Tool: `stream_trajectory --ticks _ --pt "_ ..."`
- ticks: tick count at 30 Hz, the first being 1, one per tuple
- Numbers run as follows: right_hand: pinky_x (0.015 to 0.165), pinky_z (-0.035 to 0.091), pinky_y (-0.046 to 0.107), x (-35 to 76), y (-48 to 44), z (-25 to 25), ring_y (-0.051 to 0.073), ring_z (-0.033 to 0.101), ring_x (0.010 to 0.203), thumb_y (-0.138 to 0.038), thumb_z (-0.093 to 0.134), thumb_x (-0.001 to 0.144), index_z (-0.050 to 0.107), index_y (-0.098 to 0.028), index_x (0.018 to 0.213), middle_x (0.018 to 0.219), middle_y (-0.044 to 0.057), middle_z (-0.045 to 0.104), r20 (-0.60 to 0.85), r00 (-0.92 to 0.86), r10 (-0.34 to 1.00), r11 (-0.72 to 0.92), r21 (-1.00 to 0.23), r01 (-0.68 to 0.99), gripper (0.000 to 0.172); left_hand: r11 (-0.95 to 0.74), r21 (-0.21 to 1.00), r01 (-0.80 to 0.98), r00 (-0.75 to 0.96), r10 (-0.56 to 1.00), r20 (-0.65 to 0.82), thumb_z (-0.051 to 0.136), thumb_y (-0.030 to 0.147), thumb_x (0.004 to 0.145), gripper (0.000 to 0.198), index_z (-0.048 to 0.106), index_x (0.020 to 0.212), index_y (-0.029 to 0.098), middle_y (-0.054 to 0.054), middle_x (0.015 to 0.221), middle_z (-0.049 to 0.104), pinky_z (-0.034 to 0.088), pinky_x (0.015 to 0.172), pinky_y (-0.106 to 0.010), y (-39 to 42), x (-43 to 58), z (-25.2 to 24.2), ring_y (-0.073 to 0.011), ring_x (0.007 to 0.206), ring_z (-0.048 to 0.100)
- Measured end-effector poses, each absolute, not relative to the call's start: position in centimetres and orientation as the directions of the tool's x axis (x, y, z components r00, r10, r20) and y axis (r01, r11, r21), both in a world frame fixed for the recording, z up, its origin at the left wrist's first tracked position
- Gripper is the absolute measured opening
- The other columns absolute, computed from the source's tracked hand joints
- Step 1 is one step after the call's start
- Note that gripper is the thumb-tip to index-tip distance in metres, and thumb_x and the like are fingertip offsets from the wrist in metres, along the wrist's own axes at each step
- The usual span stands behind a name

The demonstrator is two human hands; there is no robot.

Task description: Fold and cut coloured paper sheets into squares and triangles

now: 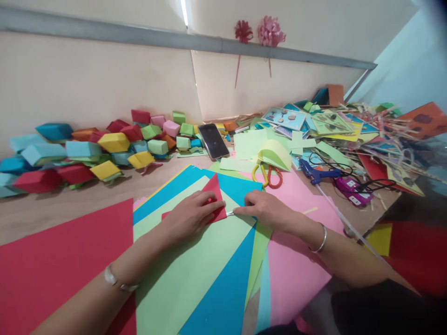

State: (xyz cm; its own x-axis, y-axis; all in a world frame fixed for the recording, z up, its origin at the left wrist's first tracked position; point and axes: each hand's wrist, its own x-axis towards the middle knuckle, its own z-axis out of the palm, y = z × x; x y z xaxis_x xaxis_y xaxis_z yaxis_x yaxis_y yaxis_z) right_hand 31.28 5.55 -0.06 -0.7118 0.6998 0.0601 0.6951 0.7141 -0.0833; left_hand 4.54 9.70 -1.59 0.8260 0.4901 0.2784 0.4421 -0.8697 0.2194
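Note:
A small red paper piece point(214, 193), folded to a point, lies on a fan of green, blue and pink sheets point(209, 260). My left hand point(190, 215) rests flat on its lower part with fingers stretched out, pressing it down. My right hand point(263, 208) sits just right of it, fingers closed on a thin silvery tool point(229, 213) whose tip touches the red piece's right edge. I cannot make out what the tool is. Both wrists wear bangles.
A large red sheet point(59, 260) lies at the left. Several folded paper boxes point(104, 149) line the wall. A phone point(213, 140), orange-handled scissors point(268, 174), a blue glue gun point(316, 173) and a heap of paper crafts point(349, 125) crowd the right.

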Motion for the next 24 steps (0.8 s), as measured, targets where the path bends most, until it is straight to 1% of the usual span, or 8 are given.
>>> stream_trajectory --ticks 4,7,9,11,14,17,20,24 --pt "0.062 0.025 0.029 31.3 5.3 0.1 0.017 0.041 0.074 -0.016 0.045 0.100 0.068 -0.029 0.122 0.086 0.004 0.054 0.058 -0.727 0.684 0.726 -0.152 0.671 0.034 -0.858 0.210 0.469 0.815 0.512 0.272 0.036 0.030 0.101 0.040 0.070 0.117 0.019 -0.013 0.107 0.069 0.054 0.074 -0.037 9.3 4.0 -1.9 -0.0247 0.091 0.065" --pt "0.063 0.027 0.029 31.1 5.2 0.1 0.017 0.040 0.074 -0.017 0.044 0.100 0.069 -0.028 0.121 0.086 0.004 0.054 0.066 -0.723 0.688 0.720 -0.181 0.670 0.034 -0.855 0.226 0.468 0.804 0.517 0.293 0.034 0.041 0.103 0.046 0.070 0.121 0.020 -0.014 0.125 0.067 0.052 0.094 -0.046 9.4 3.9 -2.5 -0.0298 0.114 0.062" --pt "0.064 0.027 0.029 31.0 5.1 0.1 0.017 0.041 0.075 -0.018 0.044 0.101 0.069 -0.028 0.121 0.086 0.005 0.055 0.064 -0.722 0.689 0.719 -0.190 0.669 0.033 -0.851 0.243 0.465 0.814 0.519 0.259 0.032 0.048 0.102 0.051 0.063 0.133 0.022 -0.012 0.144 0.057 0.043 0.108 -0.049 9.5 3.8 -2.9 -0.0308 0.134 0.050" --pt "0.065 0.028 0.029 31.0 5.1 0.2 0.017 0.041 0.076 -0.020 0.044 0.101 0.068 -0.027 0.122 0.087 0.005 0.055 0.056 -0.726 0.685 0.720 -0.200 0.664 0.033 -0.842 0.257 0.475 0.827 0.526 0.197 0.030 0.051 0.102 0.053 0.054 0.142 0.025 -0.007 0.155 0.045 0.035 0.116 -0.048 9.6 3.8 -3.0 -0.0283 0.144 0.039" --pt "0.065 0.029 0.029 30.9 5.0 0.4 0.017 0.040 0.076 -0.026 0.041 0.103 0.068 -0.025 0.118 0.086 0.004 0.053 0.045 -0.729 0.683 0.716 -0.238 0.656 0.031 -0.819 0.248 0.517 0.825 0.554 0.110 0.027 0.051 0.103 0.053 0.045 0.148 0.029 -0.003 0.160 0.035 0.025 0.121 -0.048 9.5 3.7 -2.9 -0.0250 0.148 0.031" --pt "0.066 0.030 0.029 30.8 4.9 0.8 0.017 0.039 0.076 -0.030 0.038 0.104 0.069 -0.021 0.111 0.084 0.003 0.050 0.030 -0.736 0.676 0.713 -0.279 0.644 0.033 -0.805 0.226 0.548 0.816 0.574 0.066 0.025 0.050 0.104 0.053 0.040 0.150 0.029 -0.002 0.161 0.029 0.019 0.123 -0.048 9.2 3.8 -2.6 -0.0229 0.149 0.028" --pt "0.066 0.030 0.028 30.8 4.6 1.3 0.016 0.038 0.074 -0.032 0.039 0.104 0.067 -0.019 0.107 0.083 0.003 0.049 -0.012 -0.716 0.698 0.670 -0.343 0.658 0.031 -0.805 0.220 0.551 0.814 0.576 0.068 0.025 0.049 0.104 0.053 0.038 0.151 0.030 -0.002 0.161 0.029 0.017 0.124 -0.047 9.1 3.9 -2.5 -0.0212 0.150 0.027" --pt "0.064 0.031 0.028 30.9 4.0 1.8 0.015 0.038 0.071 -0.040 0.041 0.103 0.063 -0.017 0.096 0.081 0.002 0.049 -0.113 -0.608 0.786 0.511 -0.435 0.742 0.032 -0.803 0.222 0.553 0.812 0.579 0.072 0.024 0.049 0.104 0.053 0.040 0.150 0.028 -0.003 0.161 0.030 0.018 0.123 -0.048 9.1 3.9 -2.6 -0.0217 0.150 0.027"
